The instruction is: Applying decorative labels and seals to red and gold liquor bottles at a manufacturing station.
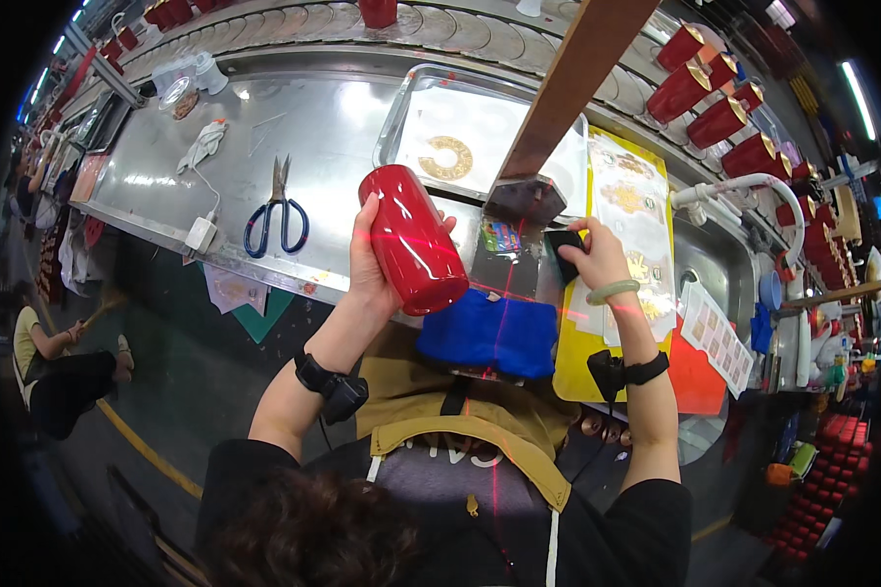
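My left hand [367,262] grips a glossy red cylindrical cup [413,240], held tilted above the front edge of the steel workbench. My right hand [597,256] pinches a small black pad [562,252] just right of the cup, over a yellow sheet [578,352] that carries gold decal stickers [628,201]. A blue cloth [489,333] lies under the cup on my lap edge. Red laser lines cross the cup, the cloth and my apron. A green bangle sits on my right wrist, and black bands are on both wrists.
A metal tray [406,108] with a gold ring-shaped decal [446,158] lies behind the cup. Blue-handled scissors [276,213] and a white charger [201,233] lie to the left. Several red cups [719,93] stand at the back right. A wooden beam [568,83] crosses overhead. Another person sits at left [54,367].
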{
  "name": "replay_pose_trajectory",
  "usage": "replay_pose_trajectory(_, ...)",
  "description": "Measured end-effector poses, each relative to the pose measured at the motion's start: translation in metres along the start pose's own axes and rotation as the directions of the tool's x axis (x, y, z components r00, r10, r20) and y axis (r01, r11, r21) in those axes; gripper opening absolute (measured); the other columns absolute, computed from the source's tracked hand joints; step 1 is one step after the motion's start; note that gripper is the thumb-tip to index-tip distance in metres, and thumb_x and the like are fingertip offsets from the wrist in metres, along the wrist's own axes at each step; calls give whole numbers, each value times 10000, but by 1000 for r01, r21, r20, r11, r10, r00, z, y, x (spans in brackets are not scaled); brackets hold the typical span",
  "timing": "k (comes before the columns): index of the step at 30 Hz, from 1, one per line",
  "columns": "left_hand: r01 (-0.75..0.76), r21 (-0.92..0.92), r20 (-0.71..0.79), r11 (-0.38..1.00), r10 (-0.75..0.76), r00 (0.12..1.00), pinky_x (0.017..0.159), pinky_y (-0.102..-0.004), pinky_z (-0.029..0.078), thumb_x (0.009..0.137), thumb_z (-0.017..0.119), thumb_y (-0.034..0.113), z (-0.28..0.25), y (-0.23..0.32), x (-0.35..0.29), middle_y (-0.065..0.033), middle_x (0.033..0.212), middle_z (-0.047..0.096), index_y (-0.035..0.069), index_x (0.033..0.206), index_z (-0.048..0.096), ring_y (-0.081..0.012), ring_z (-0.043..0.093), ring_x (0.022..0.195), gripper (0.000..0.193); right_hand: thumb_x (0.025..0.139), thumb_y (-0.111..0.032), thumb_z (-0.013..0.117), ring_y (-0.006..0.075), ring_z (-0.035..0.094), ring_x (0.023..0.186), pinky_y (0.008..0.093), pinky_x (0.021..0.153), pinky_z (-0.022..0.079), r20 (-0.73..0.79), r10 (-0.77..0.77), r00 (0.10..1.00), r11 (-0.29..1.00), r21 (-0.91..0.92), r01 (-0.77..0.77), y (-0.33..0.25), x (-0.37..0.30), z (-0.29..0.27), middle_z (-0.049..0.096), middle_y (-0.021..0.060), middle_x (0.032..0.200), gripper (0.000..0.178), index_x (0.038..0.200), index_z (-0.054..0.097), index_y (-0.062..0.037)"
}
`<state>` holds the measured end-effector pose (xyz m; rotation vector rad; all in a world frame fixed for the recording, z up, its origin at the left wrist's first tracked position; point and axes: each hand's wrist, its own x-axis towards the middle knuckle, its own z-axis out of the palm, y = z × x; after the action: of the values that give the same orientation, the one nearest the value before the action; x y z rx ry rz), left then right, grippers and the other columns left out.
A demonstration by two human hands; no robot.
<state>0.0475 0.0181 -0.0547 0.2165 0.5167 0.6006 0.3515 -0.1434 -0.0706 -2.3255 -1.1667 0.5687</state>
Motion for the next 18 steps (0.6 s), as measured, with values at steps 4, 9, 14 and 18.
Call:
replay_pose_trajectory(4, -184, 149, -29, 972, 190, 981, 960, -519, 625, 946, 644, 669, 3, -3, -7, -188, 1260, 629, 92, 1496, 431, -362, 666, 1246, 825, 848, -42, 780, 350, 661, 945, 439, 863, 529, -271, -97, 958, 994, 15, 105, -4, 15, -24, 660, 176, 1005, 295, 1118, 662, -45)
replay_pose_trajectory(9, -441, 336, 40, 833, 455, 890, 947, -433, 630, 959, 654, 601, 3, 8, -15, -185, 1275, 668, 55, 1466, 475, -264, 703, 1144, 766, 899, -57, 624, 392, 629, 1103, 453, 985, 504, -295, -447, 845, 888, -31, 459, -33, 67, -40, 629, 224, 1115, 299, 1197, 623, -31)
replay_pose_trajectory(14, -443, 483, 121, 755, 444, 888, 990, -447, 602, 959, 683, 487, -7, 7, -9, -197, 1315, 662, 32, 1501, 462, -281, 679, 1213, 742, 940, -267, 681, 388, 635, 1062, 452, 1014, 497, 301, -669, 679, 734, 124, 668, -75, 144, -19, 628, 179, 1082, 519, 1448, 636, -171)
replay_pose_trajectory(18, -453, 532, 136, 716, 456, 880, 968, -410, 599, 931, 751, 333, -2, -3, -2, -152, 1269, 660, 29, 1460, 485, -243, 685, 1156, 666, 943, -309, 710, 288, 657, 900, 416, 808, 564, 610, -636, 473, 348, -321, 881, -90, 185, 14, 572, 108, 1046, 657, 1567, 524, -393)
